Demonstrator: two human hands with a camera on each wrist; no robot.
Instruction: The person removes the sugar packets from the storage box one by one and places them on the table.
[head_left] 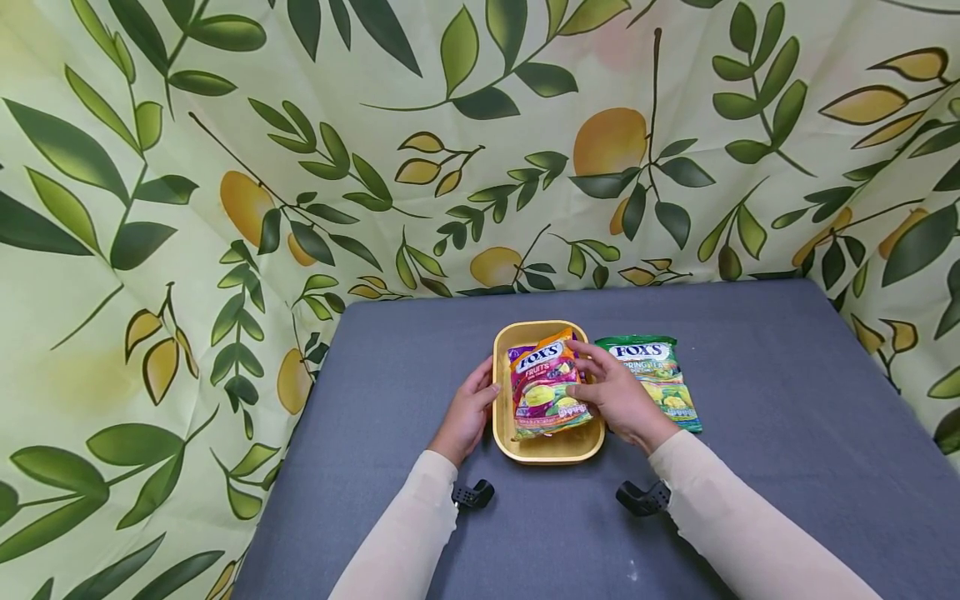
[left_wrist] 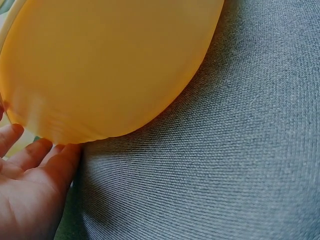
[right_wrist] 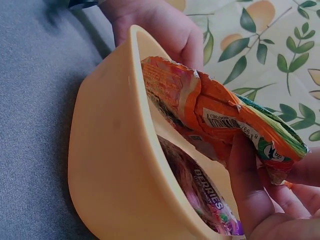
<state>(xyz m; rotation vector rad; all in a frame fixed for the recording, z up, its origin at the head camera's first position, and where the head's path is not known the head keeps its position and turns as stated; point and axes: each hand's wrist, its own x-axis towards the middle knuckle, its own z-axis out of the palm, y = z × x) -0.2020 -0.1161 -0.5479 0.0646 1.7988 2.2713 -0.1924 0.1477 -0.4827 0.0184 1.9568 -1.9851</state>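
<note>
An orange-and-purple Fox's Fruits candy bag lies tilted over the yellow plastic tub. My right hand grips its right side, thumb on the printed front and fingers round the edge. In the right wrist view the orange back of the bag shows a barcode, and a purple Berries candy bag lies below it in the tub. My left hand touches the outside of the tub's left wall, fingertips at the wall. Beside my right hand, a green Fox's Spring Tea candy bag is partly covered by that hand.
A dark grey cloth covers the table. Behind and to the sides hangs a fabric backdrop printed with leaves and fruit. Black straps are on both wrists.
</note>
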